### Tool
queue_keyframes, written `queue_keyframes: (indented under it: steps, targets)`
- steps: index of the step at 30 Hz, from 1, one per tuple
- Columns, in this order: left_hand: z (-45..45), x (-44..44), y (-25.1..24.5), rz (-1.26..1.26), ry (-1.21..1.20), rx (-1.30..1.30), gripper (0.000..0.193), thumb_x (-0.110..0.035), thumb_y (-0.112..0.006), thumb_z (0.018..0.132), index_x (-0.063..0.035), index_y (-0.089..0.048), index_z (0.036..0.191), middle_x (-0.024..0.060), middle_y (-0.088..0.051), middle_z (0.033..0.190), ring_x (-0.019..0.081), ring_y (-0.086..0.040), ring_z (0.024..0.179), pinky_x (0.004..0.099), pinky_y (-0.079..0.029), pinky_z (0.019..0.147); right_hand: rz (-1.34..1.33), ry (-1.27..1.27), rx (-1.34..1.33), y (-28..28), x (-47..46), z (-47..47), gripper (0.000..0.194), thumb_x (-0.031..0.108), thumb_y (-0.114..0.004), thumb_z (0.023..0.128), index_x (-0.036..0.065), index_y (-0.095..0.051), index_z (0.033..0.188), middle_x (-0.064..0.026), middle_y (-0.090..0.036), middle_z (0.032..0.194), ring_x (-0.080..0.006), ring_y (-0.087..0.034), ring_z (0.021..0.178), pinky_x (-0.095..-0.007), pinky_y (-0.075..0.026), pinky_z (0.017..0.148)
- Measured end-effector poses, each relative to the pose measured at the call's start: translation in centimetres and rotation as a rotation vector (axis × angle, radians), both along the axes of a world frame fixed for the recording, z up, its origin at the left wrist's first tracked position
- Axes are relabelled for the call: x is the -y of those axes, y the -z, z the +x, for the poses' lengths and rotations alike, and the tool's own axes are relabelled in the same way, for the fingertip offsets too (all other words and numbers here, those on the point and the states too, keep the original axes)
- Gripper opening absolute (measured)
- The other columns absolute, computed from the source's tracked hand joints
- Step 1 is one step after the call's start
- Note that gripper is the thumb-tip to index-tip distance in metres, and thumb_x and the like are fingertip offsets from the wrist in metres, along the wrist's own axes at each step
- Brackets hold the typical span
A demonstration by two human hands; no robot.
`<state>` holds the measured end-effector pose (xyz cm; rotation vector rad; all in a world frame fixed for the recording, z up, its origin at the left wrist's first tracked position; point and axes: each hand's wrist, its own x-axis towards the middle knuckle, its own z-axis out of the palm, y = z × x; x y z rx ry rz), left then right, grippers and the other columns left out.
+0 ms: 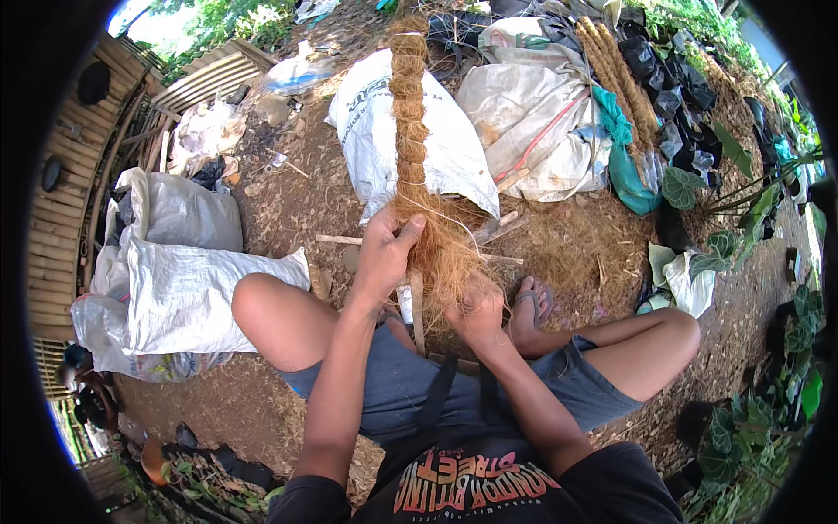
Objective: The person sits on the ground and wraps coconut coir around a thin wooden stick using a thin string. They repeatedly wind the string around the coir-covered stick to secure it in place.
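A long pole wrapped in brown coconut fibre [411,118] and bound with pale string stretches away from me over a white woven sack. At its near end my left hand [393,252] grips the fibre, thumb on top. My right hand [481,304] is closed on the lower edge of a loose bunch of coconut fibre [442,252], its fingers partly hidden by strands. White string [452,223] runs from the pole across the loose fibre towards the right. Wooden sticks [418,314] lie under and beside the bunch, between my feet.
White sacks [190,301] stand to the left, near a bamboo wall [59,242]. Ahead lie a printed white sack [366,124] and a greyish sack [524,124]. More fibre-wrapped poles [615,85], black plastic bags [694,78] and leafy plants [720,249] are at the right. Loose fibre [582,255] covers some ground.
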<state>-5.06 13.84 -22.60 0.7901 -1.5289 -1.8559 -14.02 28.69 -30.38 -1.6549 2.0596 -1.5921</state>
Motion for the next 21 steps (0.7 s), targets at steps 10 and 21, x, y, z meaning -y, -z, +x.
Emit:
queue_keyframes:
  steps: [10, 21]
  targets:
    - [-0.3, -0.5, -0.1, -0.058, 0.058, 0.038, 0.029, -0.010, -0.058, 0.104, 0.0057, -0.060, 0.128, 0.0096, -0.070, 0.116, 0.0152, -0.061, 0.105, 0.0320, -0.047, 0.096, 0.093, -0.152, 0.751, -5.9, 0.5, -1.9, 0.069, 0.027, -0.081, 0.090, -0.002, -0.050, 0.144, -0.0143, -0.065, 0.129, -0.0215, -0.063, 0.117, -0.0350, -0.052, 0.098]
    - [-0.1, -1.1, 1.4, -0.018, -0.060, -0.159, 0.029, -0.007, -0.059, 0.103, 0.0049, -0.058, 0.130, 0.0116, -0.069, 0.118, 0.0164, -0.063, 0.108, 0.0320, -0.048, 0.097, 0.122, 0.061, 0.659, -6.6, 2.6, -0.8, 0.025, 0.017, -0.073, 0.096, -0.003, -0.073, 0.111, -0.0157, -0.074, 0.089, -0.0222, -0.071, 0.081, -0.0353, -0.054, 0.077]
